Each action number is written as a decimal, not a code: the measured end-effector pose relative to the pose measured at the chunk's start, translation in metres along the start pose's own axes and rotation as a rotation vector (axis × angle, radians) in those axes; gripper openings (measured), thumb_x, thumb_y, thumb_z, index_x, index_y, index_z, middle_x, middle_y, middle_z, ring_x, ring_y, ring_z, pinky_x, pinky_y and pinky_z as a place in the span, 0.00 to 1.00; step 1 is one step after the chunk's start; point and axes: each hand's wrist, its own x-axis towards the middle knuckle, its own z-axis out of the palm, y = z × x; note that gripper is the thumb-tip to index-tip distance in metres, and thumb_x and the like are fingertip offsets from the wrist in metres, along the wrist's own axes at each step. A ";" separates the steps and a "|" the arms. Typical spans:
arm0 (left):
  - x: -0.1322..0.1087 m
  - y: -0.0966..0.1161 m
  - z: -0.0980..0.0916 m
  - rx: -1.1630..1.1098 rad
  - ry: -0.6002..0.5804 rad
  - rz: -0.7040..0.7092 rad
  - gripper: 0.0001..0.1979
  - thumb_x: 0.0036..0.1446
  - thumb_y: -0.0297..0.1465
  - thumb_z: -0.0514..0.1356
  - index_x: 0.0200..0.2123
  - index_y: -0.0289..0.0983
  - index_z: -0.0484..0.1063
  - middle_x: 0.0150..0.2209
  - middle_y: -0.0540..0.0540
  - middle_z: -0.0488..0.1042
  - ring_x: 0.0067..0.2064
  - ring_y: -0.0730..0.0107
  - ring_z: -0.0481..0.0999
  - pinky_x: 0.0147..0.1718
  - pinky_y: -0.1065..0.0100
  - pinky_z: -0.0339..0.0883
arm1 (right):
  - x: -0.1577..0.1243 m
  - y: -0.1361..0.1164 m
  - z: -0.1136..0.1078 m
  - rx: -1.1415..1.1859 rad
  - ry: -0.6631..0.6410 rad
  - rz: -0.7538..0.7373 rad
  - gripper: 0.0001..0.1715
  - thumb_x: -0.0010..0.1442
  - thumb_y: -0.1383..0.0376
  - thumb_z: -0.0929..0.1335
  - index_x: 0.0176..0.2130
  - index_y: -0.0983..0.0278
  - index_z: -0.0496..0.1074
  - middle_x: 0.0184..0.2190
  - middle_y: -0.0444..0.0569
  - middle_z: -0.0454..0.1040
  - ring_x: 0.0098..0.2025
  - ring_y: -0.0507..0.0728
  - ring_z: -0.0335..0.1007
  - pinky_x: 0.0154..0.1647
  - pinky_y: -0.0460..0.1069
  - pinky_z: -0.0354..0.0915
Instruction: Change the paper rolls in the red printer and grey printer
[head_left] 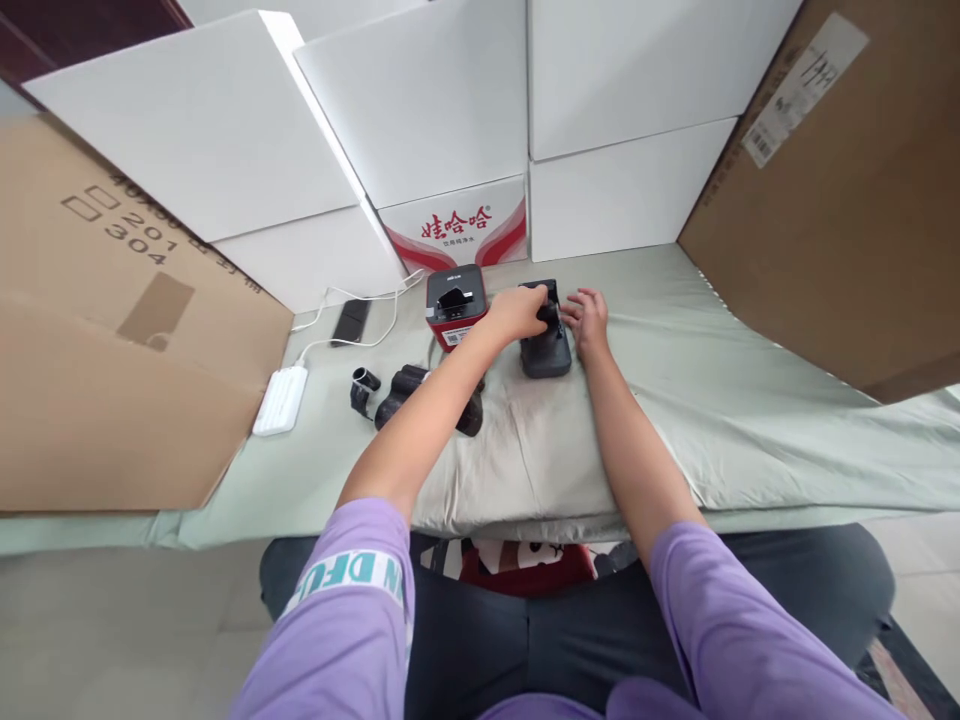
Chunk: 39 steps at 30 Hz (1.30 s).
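Observation:
My left hand (517, 312) reaches over the top of a black boxy device (546, 358) on the cloth. Its fingers are closed around a small dark part on the device's upper half; the hand hides most of that part. Close against the device's right side is my right hand (588, 318), fingers stretched and a little apart, the tips near its edge. To the left stands a red and black box-shaped device (455, 300) with a dark piece on top. Black rounded objects (397, 395) lie partly under my left forearm, beside a black bent tube-like piece (362, 388).
A white power bank (281, 400) with a white cable (352, 343) lies at left, near a dark phone-like slab (350, 322). White boxes (442, 100) wall off the back. Brown cardboard (112, 380) stands left and another brown cardboard panel (847, 230) right. Green cloth (750, 420) covers the surface.

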 end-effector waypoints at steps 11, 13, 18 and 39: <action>-0.139 -0.104 -0.046 -0.365 0.189 -0.220 0.16 0.57 0.45 0.64 0.41 0.40 0.76 0.30 0.50 0.76 0.31 0.67 0.73 0.30 0.68 0.61 | -0.008 -0.008 0.004 0.029 0.032 0.025 0.16 0.53 0.60 0.67 0.43 0.58 0.63 0.38 0.42 0.70 0.32 0.48 0.71 0.30 0.43 0.70; -0.151 -0.117 -0.035 -0.264 0.117 -0.283 0.16 0.57 0.48 0.63 0.33 0.40 0.75 0.28 0.49 0.75 0.30 0.65 0.73 0.29 0.66 0.59 | -0.008 -0.009 0.005 0.032 0.033 0.030 0.16 0.53 0.61 0.67 0.43 0.58 0.64 0.37 0.43 0.70 0.31 0.48 0.71 0.30 0.43 0.70; -0.153 -0.118 0.012 -0.075 -0.025 -0.407 0.22 0.56 0.55 0.60 0.26 0.42 0.73 0.28 0.45 0.77 0.34 0.56 0.78 0.31 0.64 0.61 | -0.009 -0.011 0.005 0.053 0.034 0.027 0.14 0.54 0.63 0.66 0.43 0.59 0.64 0.37 0.43 0.70 0.31 0.48 0.72 0.30 0.43 0.70; -0.068 -0.078 0.045 -0.664 0.234 0.018 0.22 0.53 0.27 0.60 0.53 0.36 0.77 0.48 0.43 0.81 0.46 0.64 0.80 0.48 0.65 0.72 | -0.009 -0.010 0.007 0.039 0.031 0.041 0.16 0.54 0.61 0.66 0.43 0.58 0.62 0.38 0.43 0.69 0.31 0.49 0.71 0.32 0.45 0.70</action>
